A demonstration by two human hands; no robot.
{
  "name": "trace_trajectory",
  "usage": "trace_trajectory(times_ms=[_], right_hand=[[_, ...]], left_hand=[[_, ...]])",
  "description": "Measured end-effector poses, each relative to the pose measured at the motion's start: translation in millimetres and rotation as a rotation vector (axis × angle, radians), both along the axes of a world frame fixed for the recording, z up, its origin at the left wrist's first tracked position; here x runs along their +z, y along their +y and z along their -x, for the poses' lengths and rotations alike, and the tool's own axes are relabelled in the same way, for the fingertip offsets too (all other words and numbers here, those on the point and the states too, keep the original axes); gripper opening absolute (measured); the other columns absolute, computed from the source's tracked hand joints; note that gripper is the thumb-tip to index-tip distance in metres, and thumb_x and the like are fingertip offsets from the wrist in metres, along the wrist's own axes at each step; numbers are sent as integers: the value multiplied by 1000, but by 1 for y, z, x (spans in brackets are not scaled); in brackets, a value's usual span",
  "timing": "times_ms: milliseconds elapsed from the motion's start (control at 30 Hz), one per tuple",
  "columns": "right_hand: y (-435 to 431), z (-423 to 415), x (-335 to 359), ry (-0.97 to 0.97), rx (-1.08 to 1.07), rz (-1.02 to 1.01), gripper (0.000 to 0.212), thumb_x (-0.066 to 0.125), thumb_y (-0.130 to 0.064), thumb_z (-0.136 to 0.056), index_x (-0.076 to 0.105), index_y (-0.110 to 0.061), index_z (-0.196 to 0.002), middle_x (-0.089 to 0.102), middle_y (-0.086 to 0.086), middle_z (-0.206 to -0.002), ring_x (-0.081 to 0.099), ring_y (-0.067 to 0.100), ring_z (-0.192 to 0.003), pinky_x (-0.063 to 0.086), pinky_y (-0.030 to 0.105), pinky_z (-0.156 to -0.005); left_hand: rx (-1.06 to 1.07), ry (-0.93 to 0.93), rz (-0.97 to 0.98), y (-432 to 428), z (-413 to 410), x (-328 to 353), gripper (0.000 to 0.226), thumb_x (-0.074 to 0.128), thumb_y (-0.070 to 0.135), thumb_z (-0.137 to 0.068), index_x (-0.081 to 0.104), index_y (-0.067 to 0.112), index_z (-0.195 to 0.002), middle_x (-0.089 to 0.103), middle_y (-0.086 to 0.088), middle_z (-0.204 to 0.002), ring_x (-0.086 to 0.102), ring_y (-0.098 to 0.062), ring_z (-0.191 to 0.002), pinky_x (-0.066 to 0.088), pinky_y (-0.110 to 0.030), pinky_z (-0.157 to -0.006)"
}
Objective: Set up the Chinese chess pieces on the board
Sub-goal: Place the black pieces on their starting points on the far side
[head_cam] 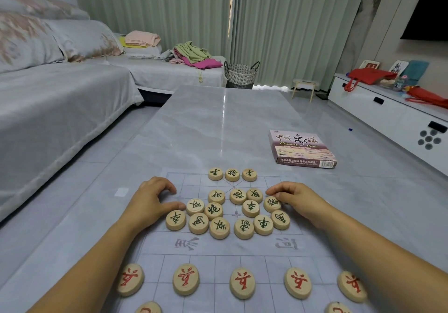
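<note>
Here, the board (218, 248) lay on the table (218, 123), w/ green pieces (219, 227) bunched mid-board btwn both hands, three more lined along the far edge, and red pieces (242, 282) in a near row. L hand (150, 198) was curled, thumb touching one green piece. R hand (294, 197) curled over another; couldn't tell if it gripped.

The box (300, 147) is showing "中國象棋" and "Chinese chess" on its lid. The far pieces (232, 174) are reading 士, 将, 士 in green. The near pieces (242, 283) are bearing red 兵. The board (232, 247) is carrying 河 and 界, upside down to the camera.
</note>
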State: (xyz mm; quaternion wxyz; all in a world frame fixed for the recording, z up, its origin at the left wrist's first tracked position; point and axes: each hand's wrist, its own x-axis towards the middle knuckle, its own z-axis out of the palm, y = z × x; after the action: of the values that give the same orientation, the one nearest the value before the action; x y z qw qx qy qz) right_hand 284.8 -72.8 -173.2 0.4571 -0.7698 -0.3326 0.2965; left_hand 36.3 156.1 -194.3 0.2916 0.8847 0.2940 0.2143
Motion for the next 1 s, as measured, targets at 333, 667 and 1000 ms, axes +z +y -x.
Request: trace_trajectory(times_ms=[333, 667, 1000], right_hand=[[-6, -1, 2, 97, 6, -88, 29, 45, 2, -91, 67, -16, -89, 66, 4, -88, 58, 12, -83, 43, 22, -81], [-12, 5, 3, -21, 41, -89, 29, 50, 6, -87, 65, -19, -87, 66, 4, -96, 60, 16, -88, 46, 18, -77], [-11, 40, 25, -557, 431, -22, 28, 71, -37, -76, 60, -39, -102, 46, -21, -110, 41, -7, -108, 32, 5, -89]], left_hand=[[31, 9, -22, -1, -3, -2, 30, 77, 38, -69, 59, 24, -90, 51, 10, -98, 43, -13, -101, 36, -25, -83], [15, -29, -10, 4, -1, -5, 24, 77, 32, -71, 57, 28, -84, 52, 11, -94, 46, -16, -96, 37, -24, -75], [26, -69, -3, 5, -1, -8, 23, 76, 32, -72, 60, 23, -86, 53, 16, -90, 47, -13, -89, 36, -19, -68]])
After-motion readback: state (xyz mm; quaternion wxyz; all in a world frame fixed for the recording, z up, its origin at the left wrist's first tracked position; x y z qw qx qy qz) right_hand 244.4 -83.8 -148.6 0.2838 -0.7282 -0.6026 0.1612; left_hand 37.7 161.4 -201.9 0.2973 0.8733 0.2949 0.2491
